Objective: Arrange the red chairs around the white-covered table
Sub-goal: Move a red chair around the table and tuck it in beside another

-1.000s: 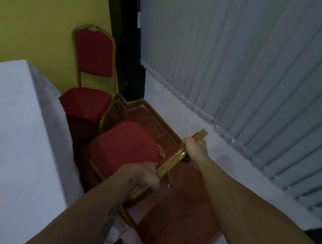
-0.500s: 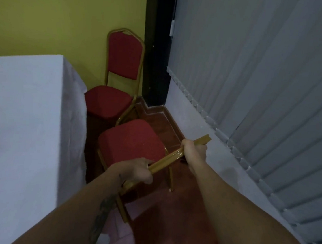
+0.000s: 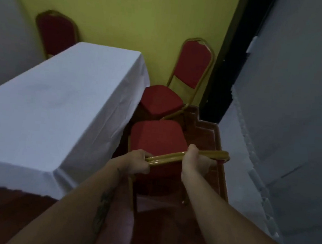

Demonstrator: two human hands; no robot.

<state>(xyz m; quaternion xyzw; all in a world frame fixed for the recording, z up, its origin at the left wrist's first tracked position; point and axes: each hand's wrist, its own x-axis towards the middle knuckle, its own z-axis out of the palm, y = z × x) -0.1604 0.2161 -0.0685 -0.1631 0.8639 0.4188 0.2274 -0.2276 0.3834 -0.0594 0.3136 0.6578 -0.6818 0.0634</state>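
Note:
A red chair (image 3: 156,136) with a gold frame stands close to the right side of the white-covered table (image 3: 52,104). My left hand (image 3: 137,161) and my right hand (image 3: 195,163) both grip the gold top rail of its backrest. A second red chair (image 3: 161,101) stands just beyond it at the table's far right corner, its back toward the yellow wall. A third red chair (image 3: 56,32) shows behind the table's far left end, its seat hidden by the cloth.
Grey vertical blinds (image 3: 291,93) and a grey ledge run along the right. A black post (image 3: 227,59) stands in the corner by the yellow wall (image 3: 125,14). The floor (image 3: 208,144) is reddish brown wood.
The view has swung left, showing more of the table and the third chair. The held chair has turned to face the table squarely, with both hands still on its top rail.

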